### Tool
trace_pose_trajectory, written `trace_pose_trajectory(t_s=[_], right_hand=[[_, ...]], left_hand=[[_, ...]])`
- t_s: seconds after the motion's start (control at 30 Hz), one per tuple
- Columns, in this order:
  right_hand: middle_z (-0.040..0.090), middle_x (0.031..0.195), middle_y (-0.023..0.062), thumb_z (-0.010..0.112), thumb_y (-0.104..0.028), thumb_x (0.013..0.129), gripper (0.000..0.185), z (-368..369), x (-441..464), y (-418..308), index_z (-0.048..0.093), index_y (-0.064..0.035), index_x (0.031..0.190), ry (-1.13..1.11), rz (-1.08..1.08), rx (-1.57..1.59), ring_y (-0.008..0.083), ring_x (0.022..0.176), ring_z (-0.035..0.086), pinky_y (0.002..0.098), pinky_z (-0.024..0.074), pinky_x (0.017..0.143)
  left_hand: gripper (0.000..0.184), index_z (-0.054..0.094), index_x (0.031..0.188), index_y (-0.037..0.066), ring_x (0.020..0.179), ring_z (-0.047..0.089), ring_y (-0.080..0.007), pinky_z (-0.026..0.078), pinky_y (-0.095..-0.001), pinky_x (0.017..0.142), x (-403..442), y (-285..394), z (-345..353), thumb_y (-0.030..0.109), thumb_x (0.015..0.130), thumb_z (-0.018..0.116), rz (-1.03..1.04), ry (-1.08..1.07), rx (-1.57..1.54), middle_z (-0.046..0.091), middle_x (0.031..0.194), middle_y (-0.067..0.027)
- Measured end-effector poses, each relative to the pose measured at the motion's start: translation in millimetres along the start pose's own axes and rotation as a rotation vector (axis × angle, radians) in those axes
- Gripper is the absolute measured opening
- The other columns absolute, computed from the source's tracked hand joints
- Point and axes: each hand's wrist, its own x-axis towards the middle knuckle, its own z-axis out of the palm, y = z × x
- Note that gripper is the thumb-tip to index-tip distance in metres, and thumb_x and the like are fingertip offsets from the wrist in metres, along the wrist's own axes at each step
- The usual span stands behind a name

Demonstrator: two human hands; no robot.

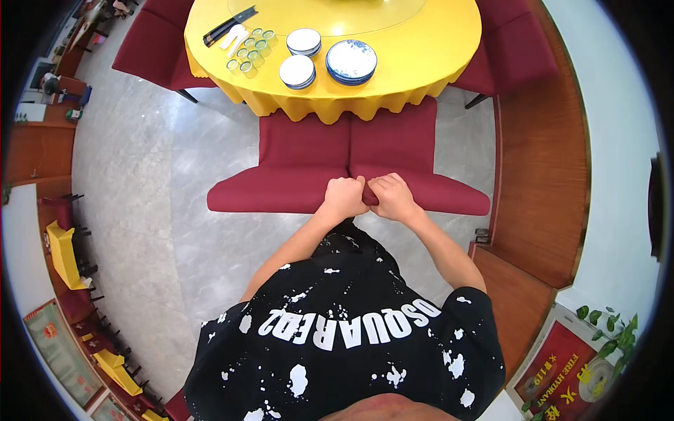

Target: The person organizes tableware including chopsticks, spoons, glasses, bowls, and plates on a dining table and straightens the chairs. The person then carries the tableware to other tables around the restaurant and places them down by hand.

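Two maroon upholstered chairs stand side by side against the table, the left chair (pixel 281 186) and the right chair (pixel 449 196). My left hand (pixel 345 198) is closed over the backrest top where the two chairs meet. Close beside it, my right hand (pixel 393 195) has its fingers curled over the top of the right chair's backrest. A bit of maroon fabric shows between the two hands. The undersides of both grips are hidden.
On the yellow-clothed round table (pixel 281 102) are stacked small bowls or dishes (pixel 297 71), blue-patterned plates (pixel 351 62), small glasses (pixel 246 67), white spoons (pixel 234 38) and dark chopsticks (pixel 230 26). Wood panelling (pixel 540 140) lines the right wall. More maroon chairs flank the table.
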Motion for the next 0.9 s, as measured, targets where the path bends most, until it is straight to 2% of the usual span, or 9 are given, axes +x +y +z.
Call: trace_pose_trajectory(t_s=[0.17,0.27,0.37,0.47,0.57,0.7,0.77,0.9], right_hand=[[0.068,0.088,0.0104,0.079,-0.016,0.056,0.044,1.0,1.1,1.3,0.065,-0.0016,0.096,-0.018,0.021,0.002,0.0286,0.086,0.065,0.0390,0.0473,0.082],[0.068,0.089,0.0108,0.079,-0.016,0.056,0.046,2.5,0.0,0.4,0.065,-0.0017,0.097,0.001,0.021,-0.011,0.0286,0.086,0.064,0.0391,0.0473,0.083],[0.067,0.093,0.0117,0.079,-0.016,0.055,0.049,2.5,-1.5,-1.4,0.064,-0.0017,0.099,-0.004,0.026,-0.041,0.0285,0.090,0.064,0.0391,0.0471,0.084],[0.066,0.100,0.0122,0.079,-0.018,0.054,0.054,7.1,-4.4,-4.7,0.063,-0.0015,0.103,-0.008,0.060,-0.091,0.0283,0.096,0.062,0.0392,0.0466,0.085],[0.065,0.108,0.0128,0.081,-0.021,0.054,0.063,7.5,-5.8,-9.4,0.061,-0.0010,0.110,0.021,0.062,-0.152,0.0290,0.102,0.061,0.0393,0.0462,0.088],[0.063,0.115,0.0135,0.082,-0.024,0.054,0.071,11.9,-14.2,-20.9,0.059,-0.0011,0.117,0.044,0.113,-0.179,0.0294,0.108,0.059,0.0416,0.0440,0.094],[0.063,0.117,0.0136,0.083,-0.025,0.054,0.073,10.9,-14.8,-24.3,0.059,-0.0013,0.119,0.119,0.153,-0.223,0.0295,0.111,0.058,0.0430,0.0427,0.096],[0.066,0.116,0.0104,0.079,-0.019,0.057,0.064,19.9,-16.5,-21.6,0.061,-0.0027,0.117,0.155,0.222,-0.189,0.0264,0.113,0.059,0.0425,0.0405,0.098]], left_hand=[[0.049,0.064,0.086,0.005,0.073,0.070,-0.0337,0.057,-0.0441,0.067,6.2,-1.1,-13.5,0.039,0.056,0.080,0.088,-0.013,0.082,0.070,0.079,-0.0151],[0.050,0.064,0.087,0.006,0.074,0.070,-0.0338,0.057,-0.0442,0.070,4.9,-0.5,-13.7,0.041,0.055,0.081,0.075,-0.018,0.106,0.070,0.080,-0.0145],[0.051,0.064,0.087,0.006,0.075,0.069,-0.0329,0.057,-0.0438,0.068,4.9,-3.0,-9.9,0.042,0.055,0.081,0.093,-0.002,0.114,0.070,0.085,-0.0149],[0.058,0.064,0.094,0.005,0.081,0.068,-0.0328,0.056,-0.0434,0.072,3.5,0.7,-14.1,0.042,0.054,0.082,0.079,-0.031,0.159,0.069,0.099,-0.0156],[0.069,0.062,0.108,0.004,0.094,0.065,-0.0320,0.053,-0.0441,0.083,-5.3,1.0,-12.8,0.042,0.054,0.081,0.124,0.078,0.150,0.064,0.114,-0.0143],[0.076,0.058,0.123,0.005,0.107,0.058,-0.0292,0.043,-0.0441,0.098,-22.0,6.6,-5.2,0.038,0.057,0.079,0.179,0.302,0.188,0.062,0.117,-0.0098],[0.072,0.059,0.121,0.005,0.108,0.059,-0.0290,0.044,-0.0430,0.097,-24.9,6.8,-2.9,0.036,0.058,0.078,0.267,0.433,0.213,0.062,0.118,-0.0093],[0.067,0.059,0.117,0.006,0.108,0.060,-0.0279,0.044,-0.0417,0.096,-20.2,2.4,5.9,0.033,0.058,0.078,0.274,0.425,0.117,0.063,0.116,-0.0088]])
